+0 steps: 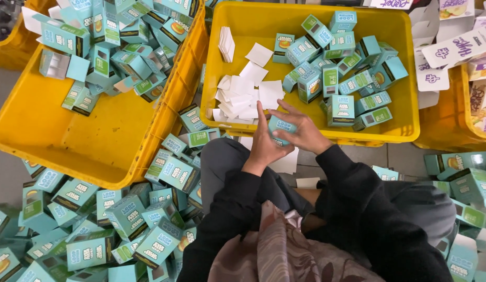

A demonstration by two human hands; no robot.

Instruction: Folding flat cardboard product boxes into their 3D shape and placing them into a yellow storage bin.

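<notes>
My left hand [265, 142] and my right hand [301, 128] meet over the front rim of a yellow crate [311, 134] and together grip one small teal carton [280, 127]. The left hand stands upright against the carton's left side; the right hand's fingers spread over its top and right side. Just beyond my hands, inside the crate, lie several white paper slips [243, 94]. More teal cartons [347, 73] are piled in the crate's right half. Both sleeves are black.
A second yellow crate [104, 130] at the left is tilted, with teal cartons in its far end. Many teal cartons [96, 230] cover the floor at lower left and some lie at the right [462, 183]. White and purple flat packaging [452, 52] sits at upper right.
</notes>
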